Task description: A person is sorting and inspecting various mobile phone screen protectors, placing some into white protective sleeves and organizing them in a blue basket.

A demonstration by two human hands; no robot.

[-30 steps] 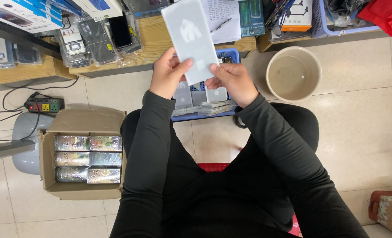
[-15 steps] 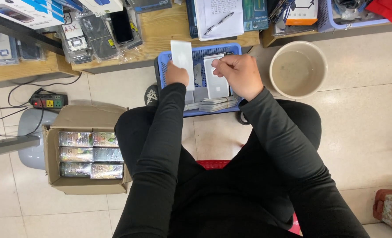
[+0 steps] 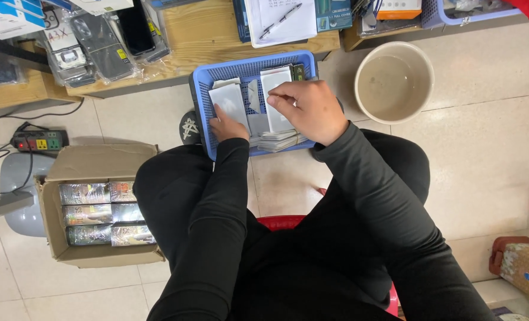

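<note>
Both arms in black sleeves reach forward from the seated body toward a blue basket [image 3: 200, 89] that sits at the knees, on the pale tiled floor against a low wooden shelf [image 3: 205, 35]. The left hand [image 3: 227, 126] lies low at the basket's near left side, palm down, wrist nearly straight, its fingers held together and pressed on the lower edge of a white flat packet [image 3: 228, 102] that stands tilted among the others; whether the thumb grips the packet from below cannot be told. The right hand [image 3: 309, 110] comes in from the right with the elbow bent and the forearm slanting down across the lap; its knuckles are turned up and its fingers are curled, the thumb and forefinger tips pinching the right edge of a second white packet [image 3: 274, 95] in the middle of the basket. A stack of similar packets (thin, pale, fanned slightly) [image 3: 279, 141] lies at the basket's near rim, just under the right wrist. Beside the basket to the right stands a round beige bucket [image 3: 394, 83]. To the left of the knees is an open cardboard box [image 3: 98, 163] holding rows of shiny wrapped packs, and beyond it a power strip [image 3: 39, 141] lies on the floor.
</note>
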